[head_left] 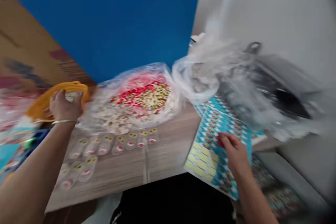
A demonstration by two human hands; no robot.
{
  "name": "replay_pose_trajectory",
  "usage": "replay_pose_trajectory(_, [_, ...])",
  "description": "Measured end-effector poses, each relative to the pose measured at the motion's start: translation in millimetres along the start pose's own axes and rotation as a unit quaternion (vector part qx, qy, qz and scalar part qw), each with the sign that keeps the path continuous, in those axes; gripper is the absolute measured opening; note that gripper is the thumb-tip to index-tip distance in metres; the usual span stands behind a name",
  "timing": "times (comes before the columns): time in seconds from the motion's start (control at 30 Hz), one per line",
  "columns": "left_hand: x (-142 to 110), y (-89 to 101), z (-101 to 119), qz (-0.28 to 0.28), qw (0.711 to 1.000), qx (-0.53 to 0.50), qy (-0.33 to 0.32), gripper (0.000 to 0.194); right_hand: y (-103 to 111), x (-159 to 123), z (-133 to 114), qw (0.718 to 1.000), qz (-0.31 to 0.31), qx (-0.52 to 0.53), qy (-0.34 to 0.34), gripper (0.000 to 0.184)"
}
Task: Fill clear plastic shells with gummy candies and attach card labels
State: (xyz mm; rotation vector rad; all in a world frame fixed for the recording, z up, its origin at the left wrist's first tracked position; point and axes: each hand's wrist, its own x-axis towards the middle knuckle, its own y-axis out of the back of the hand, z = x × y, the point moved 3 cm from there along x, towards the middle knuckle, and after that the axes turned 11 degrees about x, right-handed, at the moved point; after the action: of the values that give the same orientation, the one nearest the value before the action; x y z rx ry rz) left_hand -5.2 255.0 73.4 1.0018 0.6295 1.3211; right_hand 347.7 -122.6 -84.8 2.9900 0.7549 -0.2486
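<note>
From my feed, left of the bag of small pieces (143,98), my left hand (67,103) is spread at the yellow basket (39,106). Right of it, my right hand (231,147) is over the patterned sheets (203,157), its grip too blurred to tell.

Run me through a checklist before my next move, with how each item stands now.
1. Left hand at the orange basket: ok, its fingers are inside the rim.
2. Right hand at the patterned sheet: ok, it is over it.
3. Sheet fully on the table: not ok, its near corner juts past the edge.
4. What the right fingertips hold: cannot tell, only a blurred red spot shows.
5. Loose pieces kept together: ok, heaped on clear plastic.
6. Small clear packets sealed: cannot tell, too blurred.
</note>
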Motion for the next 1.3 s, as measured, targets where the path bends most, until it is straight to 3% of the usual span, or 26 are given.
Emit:
replay_pose_trajectory(0.07, [-34, -46.6, 32, -0.014, 0.997, -0.081, -0.003, 0.043, 10, 3, 12, 0.999, 0.033, 0.025, -0.018, 0.035])
replay_pose_trajectory(0.2, [-150, -159.7, 119, -0.246, 0.942, -0.213, -0.08, 0.034, 17, 4, 25, 0.997, 0.041, 0.06, 0.004, 0.033])
replay_pose_trajectory(0.27, [-198, -210.8, 149, -0.393, 0.855, -0.339, 0.015, 0.036, 20, 4, 27, 0.997, 0.04, 0.073, 0.005, 0.034])
replay_pose_trajectory(0.37, [-229, -251.1, 168, -0.441, 0.818, -0.36, 0.081, 0.031, 17, 0, 23, 0.998, 0.027, 0.055, 0.031, 0.033])
replay_pose_trajectory(0.43, [-234, -256.7, 168, -0.448, 0.806, -0.369, 0.112, 0.029, 7, -8, 15, 0.995, -0.011, -0.007, 0.096, 0.027])
replay_pose_trajectory(0.53, [-242, -248.4, 163, -0.47, 0.771, -0.4, 0.156, 0.031, -15, -27, 4, 0.969, -0.105, -0.11, 0.196, 0.014])
replay_pose_trajectory(0.63, [-252, -238.4, 162, -0.489, 0.738, -0.429, 0.182, 0.034, -29, -41, 2, 0.949, -0.156, -0.156, 0.223, 0.013])
replay_pose_trajectory(0.7, [-257, -235.8, 163, -0.49, 0.727, -0.442, 0.19, 0.035, -31, -45, 5, 0.944, -0.164, -0.17, 0.229, 0.015])
replay_pose_trajectory(0.83, [-261, -236.8, 165, -0.47, 0.734, -0.452, 0.19, 0.031, -27, -46, 13, 0.943, -0.165, -0.169, 0.236, 0.016])
replay_pose_trajectory(1.0, [-265, -237.2, 170, -0.464, 0.735, -0.46, 0.18, 0.029, -25, -48, 12, 0.95, -0.111, -0.157, 0.244, 0.016])
replay_pose_trajectory(1.1, [-268, -237.5, 175, -0.461, 0.739, -0.458, 0.174, 0.028, -27, -46, 11, 0.963, -0.087, -0.134, 0.216, 0.018])
replay_pose_trajectory(1.3, [-264, -235.8, 170, -0.449, 0.781, -0.412, 0.135, 0.018, -19, -32, 23, 0.998, -0.039, 0.016, 0.04, 0.022])
